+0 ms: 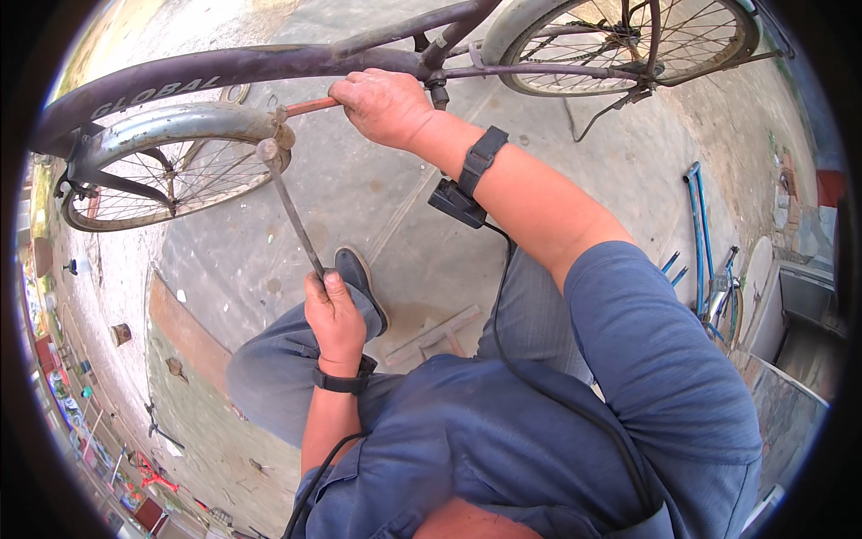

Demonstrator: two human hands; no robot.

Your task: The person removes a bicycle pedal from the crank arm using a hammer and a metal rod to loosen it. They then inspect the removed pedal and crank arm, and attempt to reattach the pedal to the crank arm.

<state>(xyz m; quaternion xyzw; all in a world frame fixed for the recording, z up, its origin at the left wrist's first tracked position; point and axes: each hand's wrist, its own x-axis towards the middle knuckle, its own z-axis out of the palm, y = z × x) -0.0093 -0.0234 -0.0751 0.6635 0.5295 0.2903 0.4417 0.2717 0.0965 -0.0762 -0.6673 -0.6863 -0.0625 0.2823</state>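
Grey rod aslant, knobbed end forward-left

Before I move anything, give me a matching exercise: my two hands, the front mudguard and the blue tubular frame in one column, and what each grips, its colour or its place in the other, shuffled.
Things:
1. Left hand
2. Right hand
3. Front mudguard
4. Blue tubular frame

Descriptions:
A. Dull silver and curved
B. On the picture's right side, away from both hands
C. Gripping a long metal rod with a rounded end
D. Gripping a reddish handle

Right pairs: 1-C, 2-D, 3-A, 4-B.
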